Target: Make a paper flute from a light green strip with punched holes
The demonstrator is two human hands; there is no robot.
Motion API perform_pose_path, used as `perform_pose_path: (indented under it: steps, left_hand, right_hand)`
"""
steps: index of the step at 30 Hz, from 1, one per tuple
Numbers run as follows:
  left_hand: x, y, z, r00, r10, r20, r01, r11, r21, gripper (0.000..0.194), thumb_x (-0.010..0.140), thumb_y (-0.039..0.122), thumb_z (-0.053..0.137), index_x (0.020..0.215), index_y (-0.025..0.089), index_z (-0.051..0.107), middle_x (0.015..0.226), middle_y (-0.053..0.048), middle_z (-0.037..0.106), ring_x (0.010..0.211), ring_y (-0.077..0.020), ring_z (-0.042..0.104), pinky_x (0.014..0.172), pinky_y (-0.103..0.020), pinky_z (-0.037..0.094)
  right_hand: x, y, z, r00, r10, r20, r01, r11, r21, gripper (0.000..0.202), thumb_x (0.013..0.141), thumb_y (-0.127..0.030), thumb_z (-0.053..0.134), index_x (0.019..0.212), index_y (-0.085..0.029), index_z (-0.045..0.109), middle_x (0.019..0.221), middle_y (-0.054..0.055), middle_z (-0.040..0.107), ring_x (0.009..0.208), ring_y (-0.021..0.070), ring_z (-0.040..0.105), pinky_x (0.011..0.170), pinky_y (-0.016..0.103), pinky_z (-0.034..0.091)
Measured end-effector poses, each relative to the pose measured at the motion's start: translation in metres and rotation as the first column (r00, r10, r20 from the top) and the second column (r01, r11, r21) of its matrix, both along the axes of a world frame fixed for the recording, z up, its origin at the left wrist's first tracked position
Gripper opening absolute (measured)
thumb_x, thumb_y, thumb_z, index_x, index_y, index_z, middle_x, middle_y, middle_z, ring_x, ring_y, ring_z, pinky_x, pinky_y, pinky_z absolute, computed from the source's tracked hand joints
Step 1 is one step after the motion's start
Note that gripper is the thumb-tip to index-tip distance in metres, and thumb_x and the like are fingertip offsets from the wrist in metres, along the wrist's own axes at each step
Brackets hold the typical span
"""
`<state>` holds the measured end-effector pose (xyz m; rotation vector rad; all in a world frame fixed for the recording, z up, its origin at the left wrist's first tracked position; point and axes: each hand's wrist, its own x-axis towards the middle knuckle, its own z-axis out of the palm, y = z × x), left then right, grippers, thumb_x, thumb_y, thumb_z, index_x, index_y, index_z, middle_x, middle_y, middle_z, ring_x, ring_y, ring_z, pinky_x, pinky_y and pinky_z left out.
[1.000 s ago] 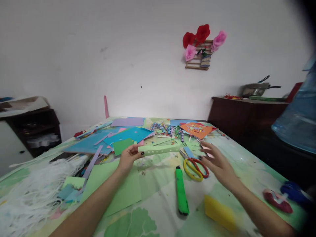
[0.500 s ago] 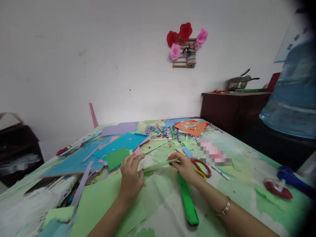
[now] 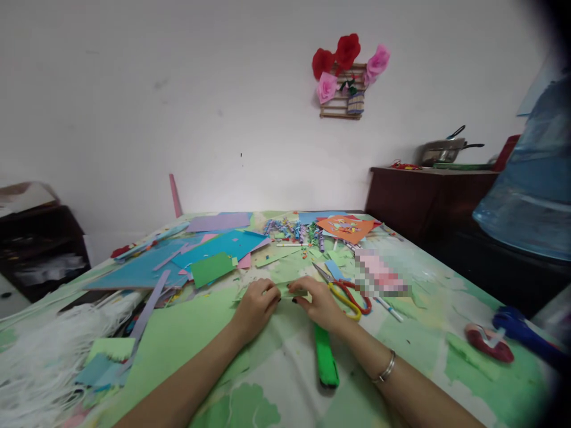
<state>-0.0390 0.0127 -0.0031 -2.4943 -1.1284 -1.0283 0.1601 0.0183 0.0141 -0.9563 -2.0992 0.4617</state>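
Note:
A strip of light green paper (image 3: 292, 287) runs between my two hands, just above the table. My left hand (image 3: 257, 306) is closed on its left part, fingers curled over it. My right hand (image 3: 317, 302) pinches the right part between thumb and fingers. The green box-cutter-like tool (image 3: 327, 359) lies under and in front of my right wrist. Just beyond that hand rest scissors (image 3: 350, 297) with red and yellow handles, blades partly open. A large light green paper sheet (image 3: 178, 339) lies left of and beneath my left forearm.
Blue card sheets (image 3: 143, 267) and a dark green paper (image 3: 212, 268) lie at the left, near white string (image 3: 40, 362). Curled paper pieces (image 3: 294, 232) and an orange sheet (image 3: 345, 227) sit at the back. A blue-handled tool (image 3: 521, 330) lies at the right.
My hands have come closer together and the paper strip between them shows shorter. My left hand has moved right, its fingers now more curled. The camera view has shifted slightly.

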Motion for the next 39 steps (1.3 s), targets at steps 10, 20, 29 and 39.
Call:
perform_pose_path:
  steps: [10, 20, 29, 39]
  left_hand:
    - [-0.005, 0.001, 0.003, 0.997, -0.059, 0.056, 0.045, 0.972, 0.232, 0.014, 0.089, 0.013, 0.047, 0.083, 0.016, 0.059, 0.079, -0.006, 0.060, 0.075, -0.0164, 0.052, 0.068, -0.030, 0.044]
    - [0.004, -0.014, 0.012, 0.983, -0.183, 0.005, 0.171, 0.930, 0.324, 0.020, 0.087, 0.007, 0.047, 0.097, 0.017, 0.062, 0.079, -0.006, 0.060, 0.075, -0.0148, 0.051, 0.066, -0.028, 0.044]
    - [0.004, -0.004, -0.008, 0.983, -0.139, -0.117, 0.136, 0.990, -0.033, 0.022, 0.086, 0.009, 0.044, 0.089, 0.017, 0.065, 0.083, -0.007, 0.062, 0.078, -0.0174, 0.055, 0.067, -0.028, 0.045]
    - [0.005, 0.002, -0.013, 0.999, -0.047, -0.010, 0.042, 0.947, -0.320, 0.017, 0.076, 0.008, 0.050, 0.080, 0.018, 0.063, 0.080, -0.004, 0.059, 0.082, -0.0174, 0.056, 0.072, -0.027, 0.046]
  right_hand:
    - [0.013, -0.039, 0.038, 0.655, -0.298, 0.694, 0.491, 0.866, -0.091, 0.037, 0.069, -0.046, 0.066, 0.088, -0.016, 0.058, 0.086, 0.015, 0.065, 0.082, 0.0330, 0.062, 0.058, 0.031, 0.035]
    - [0.041, -0.013, 0.035, 0.658, -0.410, 0.632, 0.546, 0.837, -0.026, 0.026, 0.074, -0.027, 0.057, 0.097, -0.019, 0.051, 0.076, 0.005, 0.060, 0.070, 0.0187, 0.056, 0.052, 0.024, 0.022]
    - [0.040, -0.005, 0.025, 0.731, -0.437, 0.524, 0.423, 0.893, 0.155, 0.027, 0.084, -0.012, 0.047, 0.109, -0.018, 0.056, 0.120, 0.014, 0.052, 0.111, 0.0251, 0.045, 0.082, 0.032, 0.036]
    - [-0.003, -0.002, -0.019, 0.865, -0.050, 0.499, -0.035, 0.987, 0.160, 0.017, 0.088, -0.011, 0.045, 0.090, -0.013, 0.061, 0.088, 0.009, 0.058, 0.086, 0.0181, 0.051, 0.075, 0.028, 0.039]
